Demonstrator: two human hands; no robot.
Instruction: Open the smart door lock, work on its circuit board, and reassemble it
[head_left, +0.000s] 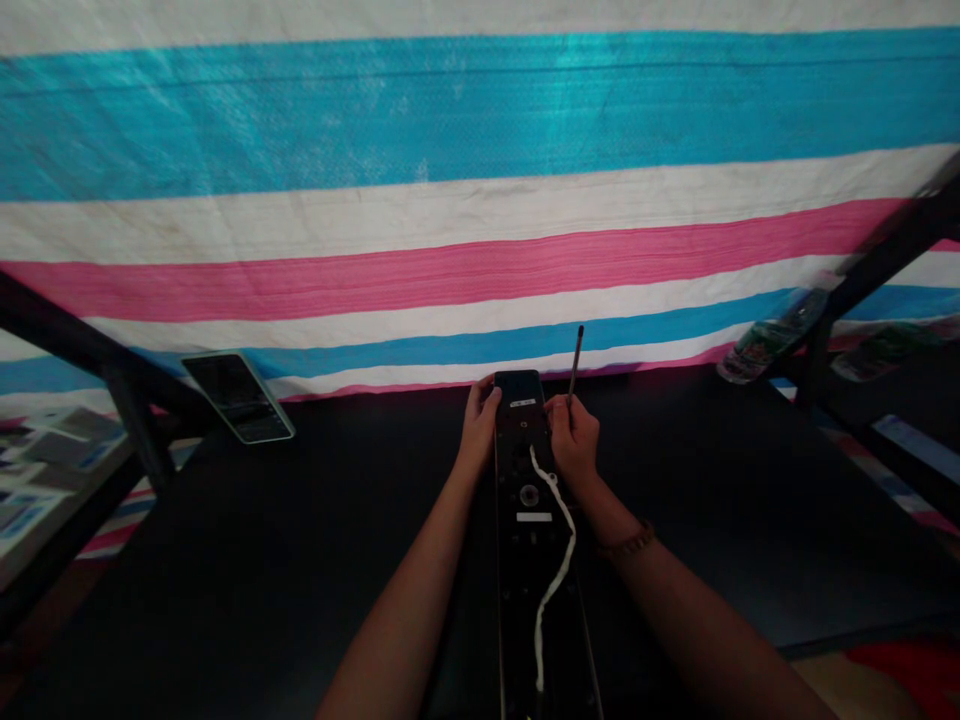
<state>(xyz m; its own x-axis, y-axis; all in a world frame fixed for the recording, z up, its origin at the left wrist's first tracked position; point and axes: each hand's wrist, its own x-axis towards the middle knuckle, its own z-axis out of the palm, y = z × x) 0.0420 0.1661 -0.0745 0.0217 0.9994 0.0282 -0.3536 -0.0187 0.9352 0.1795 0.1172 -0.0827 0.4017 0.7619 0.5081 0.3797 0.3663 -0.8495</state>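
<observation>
A long, narrow black panel point(514, 560) lies lengthwise in front of me, running from the near edge of the view towards the striped sheet. A white cable point(559, 575) comes out of its upper part and trails down along it. My left hand point(478, 425) grips the panel's far left edge, thumb on top. At the far right edge, my right hand point(574, 438) is closed around a thin, pencil-like stick point(576, 362) that points upward with a dark top end. Its lower end is hidden by the fingers, which lie against or very near the panel.
A black tabletop point(337, 520) spreads under the panel. One phone point(241, 398) leans at the back left. A clear plastic bottle point(772, 340) lies tilted by the black frame at right. Behind hangs a striped sheet point(480, 120). Flat boxes point(56, 460) are at far left.
</observation>
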